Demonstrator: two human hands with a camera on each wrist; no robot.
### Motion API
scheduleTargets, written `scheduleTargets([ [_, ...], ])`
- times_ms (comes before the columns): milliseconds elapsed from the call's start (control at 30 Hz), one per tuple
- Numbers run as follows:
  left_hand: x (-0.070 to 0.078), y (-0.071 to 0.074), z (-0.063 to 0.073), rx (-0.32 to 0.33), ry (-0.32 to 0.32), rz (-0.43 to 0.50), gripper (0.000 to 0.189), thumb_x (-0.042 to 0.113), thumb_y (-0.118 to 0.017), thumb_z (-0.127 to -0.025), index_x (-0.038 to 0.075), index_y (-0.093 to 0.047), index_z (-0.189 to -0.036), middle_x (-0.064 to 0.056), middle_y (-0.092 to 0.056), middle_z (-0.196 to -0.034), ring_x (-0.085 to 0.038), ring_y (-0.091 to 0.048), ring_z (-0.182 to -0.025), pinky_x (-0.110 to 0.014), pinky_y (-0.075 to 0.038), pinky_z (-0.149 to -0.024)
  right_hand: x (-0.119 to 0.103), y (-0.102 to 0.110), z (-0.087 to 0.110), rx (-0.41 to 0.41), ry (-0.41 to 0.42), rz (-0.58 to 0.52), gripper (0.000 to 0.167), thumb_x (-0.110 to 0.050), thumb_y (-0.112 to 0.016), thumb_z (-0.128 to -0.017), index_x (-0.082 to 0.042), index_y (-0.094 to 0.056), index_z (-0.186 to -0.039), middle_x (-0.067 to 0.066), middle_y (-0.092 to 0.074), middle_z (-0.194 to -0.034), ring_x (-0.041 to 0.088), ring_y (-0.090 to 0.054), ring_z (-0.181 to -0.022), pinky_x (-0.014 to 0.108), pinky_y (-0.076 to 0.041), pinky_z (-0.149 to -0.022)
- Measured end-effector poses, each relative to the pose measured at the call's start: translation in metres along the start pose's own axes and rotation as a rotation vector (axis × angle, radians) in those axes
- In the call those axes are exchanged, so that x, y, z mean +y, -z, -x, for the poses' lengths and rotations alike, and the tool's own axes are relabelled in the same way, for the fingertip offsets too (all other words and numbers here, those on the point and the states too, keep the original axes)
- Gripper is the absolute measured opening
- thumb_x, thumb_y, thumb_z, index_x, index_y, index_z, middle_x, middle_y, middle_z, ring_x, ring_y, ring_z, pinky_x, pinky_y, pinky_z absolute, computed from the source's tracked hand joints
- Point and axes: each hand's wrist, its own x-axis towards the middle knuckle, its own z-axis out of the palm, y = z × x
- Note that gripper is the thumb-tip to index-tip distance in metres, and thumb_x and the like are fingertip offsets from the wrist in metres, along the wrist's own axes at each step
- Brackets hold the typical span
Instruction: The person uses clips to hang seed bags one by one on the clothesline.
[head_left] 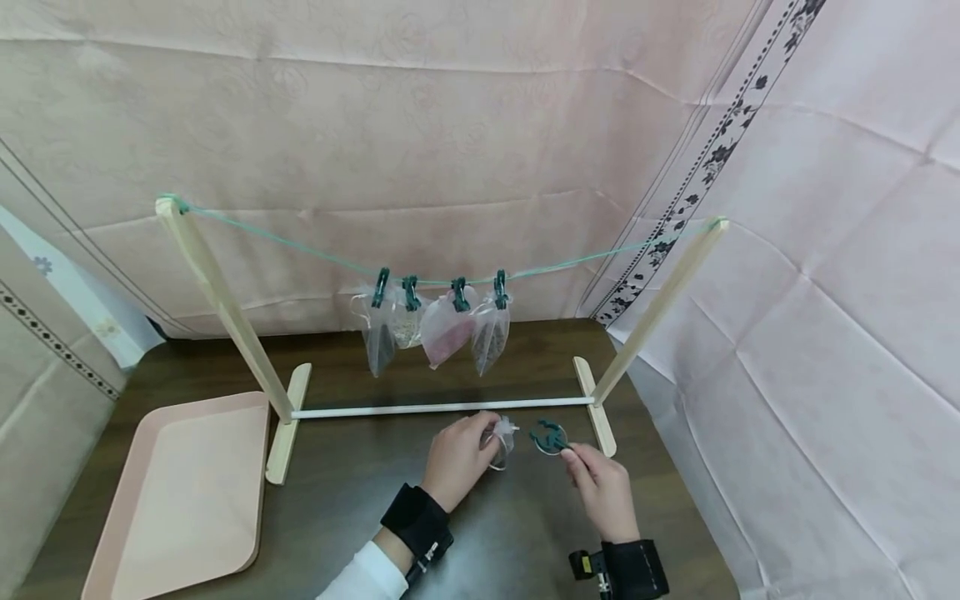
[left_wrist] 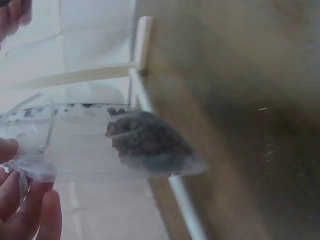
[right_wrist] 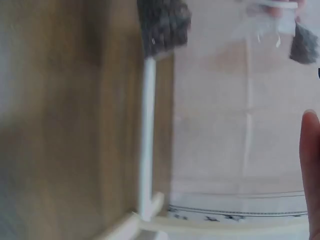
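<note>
My left hand point(head_left: 459, 458) pinches the gathered neck of a sheer white drawstring pouch point(head_left: 504, 442) in front of the rack. In the left wrist view the pouch point(left_wrist: 147, 140) hangs with dark brown lumps in its bottom, and its drawstring loops beside the thumb. To its right, my right hand point(head_left: 602, 492) grips a dark green clip point(head_left: 550, 437) by its end, with a whitish ring round the clip's head. The right wrist view shows one finger point(right_wrist: 311, 150) at the right edge; the clip's grip is hidden there. The held pouch's dark contents point(right_wrist: 165, 25) appear at the top.
A green cord point(head_left: 300, 247) runs between two wooden posts joined by a white bar point(head_left: 442, 409). Several filled pouches point(head_left: 450, 329) hang mid-cord from green clips point(head_left: 459, 293). A pink tray point(head_left: 195, 492) lies at left on the dark table point(head_left: 330, 517). Cloth surrounds the table.
</note>
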Motion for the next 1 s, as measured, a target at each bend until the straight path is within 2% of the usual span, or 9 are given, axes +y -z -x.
scheduleTargets([
  [100,0.006,0.009,-0.01,0.023,-0.028,-0.007,0.015,0.024,-0.06,-0.084,0.022,-0.063,-0.099,0.01,-0.063,-0.085,-0.003,-0.056,-0.072,-0.025,-0.046,-0.059,-0.001,0.015,-0.011,0.017,0.05,0.056,0.011,-0.012,-0.059,-0.086,-0.018,-0.058,-0.077,-0.012,-0.045,-0.06,0.002,-0.041,-0.05,0.014,-0.034,-0.047],
  [233,0.017,0.023,-0.024,0.048,-0.122,-0.037,0.013,0.023,-0.06,-0.084,0.022,-0.065,-0.096,0.011,-0.062,-0.083,-0.001,-0.052,-0.068,-0.02,-0.043,-0.055,-0.004,0.034,-0.029,0.034,0.113,0.118,0.008,-0.012,-0.061,-0.084,-0.017,-0.06,-0.078,-0.012,-0.045,-0.061,0.003,-0.041,-0.051,0.013,-0.033,-0.049],
  [433,0.04,0.053,-0.05,0.099,-0.289,-0.074,0.014,0.023,-0.063,-0.083,0.02,-0.067,-0.096,0.011,-0.062,-0.091,-0.004,-0.05,-0.082,-0.02,-0.042,-0.068,-0.014,0.062,-0.063,0.079,0.294,0.165,0.005,-0.008,-0.064,-0.081,-0.01,-0.067,-0.084,-0.011,-0.05,-0.065,0.003,-0.045,-0.054,0.017,-0.036,-0.05],
  [567,0.053,0.074,-0.072,0.176,-0.38,-0.128,0.014,0.023,-0.063,-0.082,0.018,-0.068,-0.094,0.008,-0.062,-0.091,-0.009,-0.05,-0.085,-0.023,-0.04,-0.071,-0.026,0.078,-0.085,0.107,0.403,0.189,0.008,-0.007,-0.065,-0.079,-0.008,-0.068,-0.087,-0.007,-0.054,-0.065,0.004,-0.048,-0.057,0.022,-0.039,-0.052],
  [733,0.062,0.096,-0.093,0.247,-0.436,-0.167,0.014,0.023,-0.063,-0.083,0.017,-0.068,-0.094,0.007,-0.063,-0.088,-0.01,-0.05,-0.082,-0.023,-0.041,-0.07,-0.044,0.094,-0.101,0.105,0.5,0.232,0.01,-0.014,-0.062,-0.083,-0.007,-0.068,-0.087,-0.005,-0.057,-0.068,0.007,-0.05,-0.06,0.026,-0.041,-0.054],
  [833,0.069,0.108,-0.101,0.277,-0.46,-0.202,0.015,0.024,-0.062,-0.084,0.016,-0.068,-0.094,0.006,-0.064,-0.088,-0.011,-0.05,-0.081,-0.024,-0.04,-0.069,-0.054,0.1,-0.108,0.108,0.548,0.248,0.021,-0.025,-0.055,-0.089,-0.008,-0.067,-0.086,-0.004,-0.057,-0.068,0.008,-0.051,-0.059,0.028,-0.042,-0.054],
  [1000,0.08,0.122,-0.114,0.355,-0.425,-0.266,0.013,0.023,-0.059,-0.085,0.016,-0.069,-0.09,0.004,-0.062,-0.091,-0.017,-0.048,-0.086,-0.03,-0.036,-0.068,-0.064,0.111,-0.124,0.098,0.615,0.288,0.028,-0.03,-0.048,-0.092,-0.008,-0.066,-0.086,-0.004,-0.055,-0.067,0.011,-0.053,-0.059,0.03,-0.044,-0.054],
])
